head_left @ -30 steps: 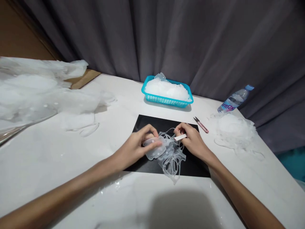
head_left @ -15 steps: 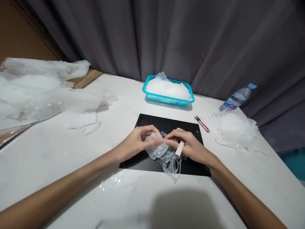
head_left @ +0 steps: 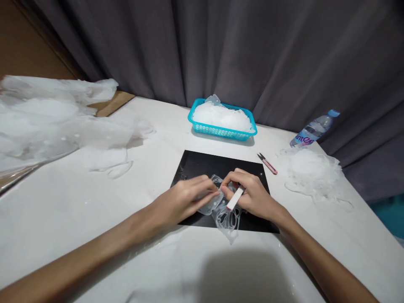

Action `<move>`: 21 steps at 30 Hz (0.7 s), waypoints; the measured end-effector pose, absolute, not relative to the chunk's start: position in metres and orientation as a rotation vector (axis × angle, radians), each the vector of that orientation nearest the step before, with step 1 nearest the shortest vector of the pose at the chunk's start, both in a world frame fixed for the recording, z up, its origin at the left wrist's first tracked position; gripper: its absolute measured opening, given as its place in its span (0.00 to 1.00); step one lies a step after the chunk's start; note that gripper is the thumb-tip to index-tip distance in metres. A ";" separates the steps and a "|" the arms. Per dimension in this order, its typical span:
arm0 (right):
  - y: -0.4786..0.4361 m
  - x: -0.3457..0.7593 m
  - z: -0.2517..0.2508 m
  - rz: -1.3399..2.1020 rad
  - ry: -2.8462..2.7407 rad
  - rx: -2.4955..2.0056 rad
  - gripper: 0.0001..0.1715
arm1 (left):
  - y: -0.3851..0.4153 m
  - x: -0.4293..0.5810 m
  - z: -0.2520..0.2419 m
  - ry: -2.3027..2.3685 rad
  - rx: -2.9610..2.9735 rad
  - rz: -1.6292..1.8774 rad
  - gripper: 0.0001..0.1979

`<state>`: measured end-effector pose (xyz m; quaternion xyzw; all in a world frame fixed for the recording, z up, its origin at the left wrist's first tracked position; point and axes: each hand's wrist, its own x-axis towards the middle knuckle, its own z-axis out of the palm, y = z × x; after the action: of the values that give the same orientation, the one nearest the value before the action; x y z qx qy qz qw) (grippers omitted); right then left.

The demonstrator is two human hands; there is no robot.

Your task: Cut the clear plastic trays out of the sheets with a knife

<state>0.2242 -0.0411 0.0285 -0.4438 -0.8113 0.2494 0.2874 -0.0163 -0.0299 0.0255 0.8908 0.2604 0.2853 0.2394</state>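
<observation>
The two hands meet fingertip to fingertip over a dark mat [head_left: 214, 159], the left hand [head_left: 189, 198] pinching a translucent plastic piece [head_left: 210, 207], the right hand [head_left: 248, 189] curled around a white stick [head_left: 235, 199]; whether the right fingertips also grip the plastic cannot be told. The piece lies beneath and in front of the left fingers, so the left hand is the nearer. A looped plastic strip [head_left: 227, 219] adjoins it, its long axis running toward the wearer and slightly rightward, its tip passing the mat's near edge onto the white tabletop [head_left: 63, 210]. The stick slants from the right hand toward the wearer and leftward, its reddish end above the loops. Bare mat shows beyond the hands; a strip of tabletop separates it from the blue basket [head_left: 221, 131]. Pink snips [head_left: 267, 163] lie just beside the mat's far right corner, and a plastic heap [head_left: 311, 170] sits farther right.
</observation>
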 end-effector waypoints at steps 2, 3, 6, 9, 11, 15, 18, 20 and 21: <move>-0.037 0.223 0.021 0.565 -2.085 -1.320 0.07 | -0.037 -0.017 0.022 0.432 2.736 0.884 0.11; -0.034 0.223 0.016 0.531 -2.037 -1.389 0.08 | -0.040 -0.016 0.021 0.327 2.810 0.916 0.12; -0.026 0.227 0.005 0.521 -1.926 -1.544 0.06 | -0.045 -0.013 0.021 0.464 2.606 0.900 0.09; -0.024 0.233 0.006 0.453 -1.852 -1.552 0.07 | -0.040 -0.010 0.025 0.799 2.096 0.820 0.06; -0.027 0.234 0.013 0.355 -1.786 -1.478 0.13 | -0.034 -0.010 0.027 0.858 1.860 0.825 0.07; -0.043 0.227 0.030 0.299 -1.839 -1.236 0.15 | -0.029 -0.012 0.031 0.870 1.696 0.933 0.08; -0.052 0.220 0.034 0.355 -1.974 -1.042 0.11 | -0.032 -0.014 0.032 0.885 1.697 1.003 0.08; -0.054 0.218 0.033 0.348 -1.995 -0.948 0.07 | -0.034 -0.015 0.033 0.852 1.715 1.024 0.07; -0.055 0.218 0.033 0.325 -1.985 -0.918 0.08 | -0.035 -0.016 0.033 0.828 1.732 1.029 0.06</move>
<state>0.2181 -0.0547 0.0328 -0.3710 -0.8024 0.1314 0.4486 -0.0163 -0.0349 0.0329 0.7047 0.3370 0.4187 0.4631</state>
